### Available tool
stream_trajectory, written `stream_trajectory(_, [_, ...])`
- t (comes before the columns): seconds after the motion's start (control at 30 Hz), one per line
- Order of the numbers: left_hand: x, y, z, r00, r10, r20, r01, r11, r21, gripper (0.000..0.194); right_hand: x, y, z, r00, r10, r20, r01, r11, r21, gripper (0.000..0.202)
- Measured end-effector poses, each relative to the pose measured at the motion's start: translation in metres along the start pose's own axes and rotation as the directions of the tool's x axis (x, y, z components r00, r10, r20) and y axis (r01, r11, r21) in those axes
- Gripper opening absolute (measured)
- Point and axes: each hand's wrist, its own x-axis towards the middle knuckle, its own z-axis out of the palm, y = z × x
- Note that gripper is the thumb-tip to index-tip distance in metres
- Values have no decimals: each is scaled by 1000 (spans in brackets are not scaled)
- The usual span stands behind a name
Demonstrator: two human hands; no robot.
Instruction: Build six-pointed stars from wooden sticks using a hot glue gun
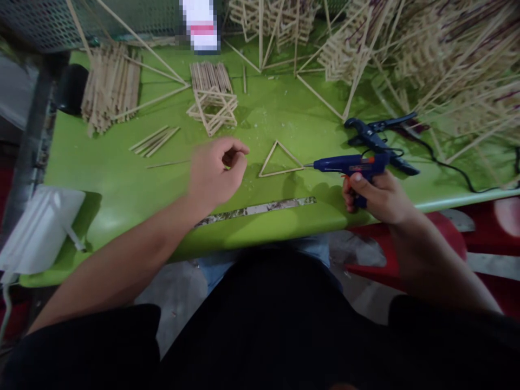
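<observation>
My right hand (377, 197) is closed round the handle of a blue hot glue gun (345, 164). The gun's metal tip touches or almost touches the right corner of a small triangle of thin wooden sticks (281, 172), which lies flat on the green table. Left of that triangle, my left hand (221, 168) hovers, partly blurred. Its fingers are loosely curled, the thumb and forefinger tips slightly apart, and nothing shows between them. A single thin stick (166, 164) runs toward the left hand and passes out of sight behind it.
Several loose sticks (154, 142), a large stick bundle (111, 89) and stacked triangles (213, 111) lie at the left and back. A dark cutter (377, 142) sits behind the glue gun. Stick frames (447, 70) fill the back right; a white device (43, 230) stands left.
</observation>
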Motion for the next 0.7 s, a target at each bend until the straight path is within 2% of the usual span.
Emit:
stream_trajectory(0.5, [0,-3,1,999,-15,30,17,999,-49,19,0,-8,5,1000,-7,-11,7,1000,-5,73])
stream_trajectory(0.7, [0,-3,1,1000,3,18,-3,1000,-9,19,2,-6,5,1000,-9,-8,9,1000,-18,76])
